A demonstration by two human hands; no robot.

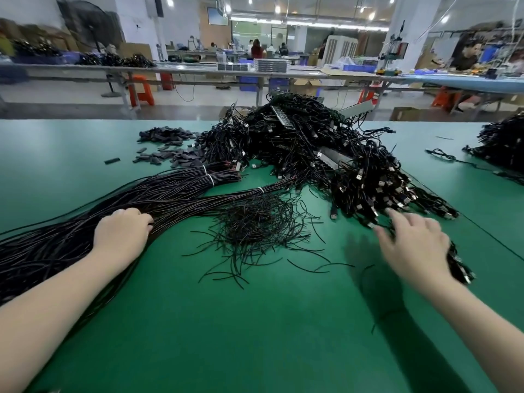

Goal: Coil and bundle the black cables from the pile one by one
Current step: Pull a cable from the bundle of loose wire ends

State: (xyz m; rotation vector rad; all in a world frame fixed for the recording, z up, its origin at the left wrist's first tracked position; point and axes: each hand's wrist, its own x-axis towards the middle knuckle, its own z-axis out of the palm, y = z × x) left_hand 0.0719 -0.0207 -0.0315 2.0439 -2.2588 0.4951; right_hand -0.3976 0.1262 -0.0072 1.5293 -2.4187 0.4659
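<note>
Cables (326, 154) mostly sit uncoiled in the pile, while your left hand (120, 232) grips a long strand bundle (175, 194) and your right hand (416, 245) reaches spread, blurred.

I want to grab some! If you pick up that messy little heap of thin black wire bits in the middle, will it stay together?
Probably not. The heap of thin black wire bits looks loose and untied, with stray pieces on the green table, so bits would likely drop. They look light and bendy.
</note>
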